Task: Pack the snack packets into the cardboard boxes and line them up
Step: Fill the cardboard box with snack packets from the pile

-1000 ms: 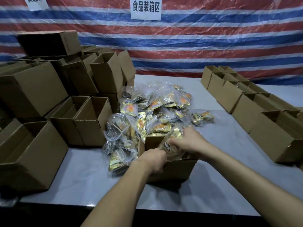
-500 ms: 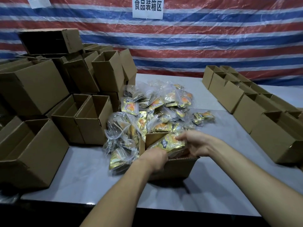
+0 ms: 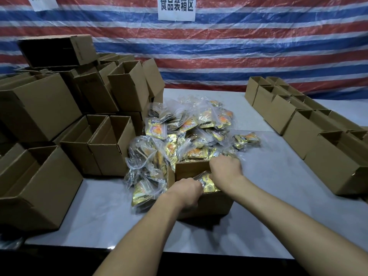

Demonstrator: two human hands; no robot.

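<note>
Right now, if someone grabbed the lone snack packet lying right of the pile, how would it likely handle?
The lone snack packet would probably feel light and floppy: it is a small bundle in loose clear film. The glossy, crinkled wrap suggests it may slip in a pinch. Lying flat on the table, it seems unlikely to roll.

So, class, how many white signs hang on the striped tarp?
2: the centre sign up top, and the left sign, cut by the frame edge. More may lie out of view.

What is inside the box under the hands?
One gold packet shows in the box, between the left hand and the right hand. The hands and the near wall cover the rest, so anything beneath cannot be seen.
</note>
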